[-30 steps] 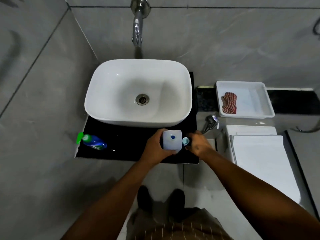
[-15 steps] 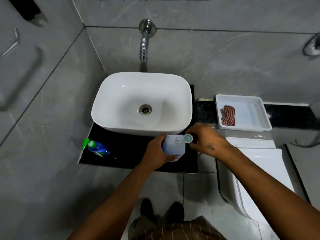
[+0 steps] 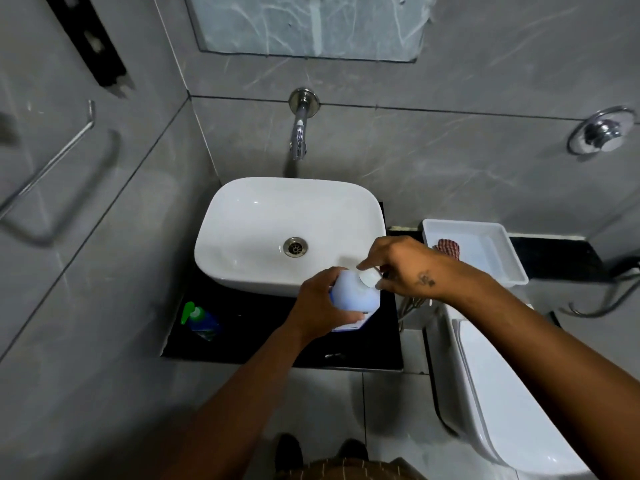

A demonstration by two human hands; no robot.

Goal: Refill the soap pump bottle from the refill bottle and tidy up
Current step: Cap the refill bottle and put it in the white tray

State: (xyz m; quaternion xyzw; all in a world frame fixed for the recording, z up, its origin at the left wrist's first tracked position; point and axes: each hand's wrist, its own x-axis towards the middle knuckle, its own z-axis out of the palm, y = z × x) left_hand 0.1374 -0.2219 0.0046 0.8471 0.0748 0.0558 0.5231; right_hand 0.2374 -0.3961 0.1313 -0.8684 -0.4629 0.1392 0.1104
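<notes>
My left hand (image 3: 320,306) grips a pale blue refill bottle (image 3: 356,294), held above the black counter (image 3: 263,344) in front of the basin. My right hand (image 3: 398,268) pinches the bottle's cap (image 3: 369,278) at the top of the bottle; fingers hide whether the cap is on or off the neck. A soap pump bottle (image 3: 201,320) with blue liquid and a green pump head stands at the counter's left corner, well apart from both hands.
A white basin (image 3: 242,220) sits on the counter under a wall tap (image 3: 299,133). To the right, a white tray (image 3: 498,251) holds a red checked cloth (image 3: 450,247). A white toilet (image 3: 502,393) stands lower right. A towel rail (image 3: 52,161) is on the left wall.
The camera has tilted up, showing the mirror and more wall. Both hands have lifted the refill bottle slightly, and my right hand now covers the cap from above.
</notes>
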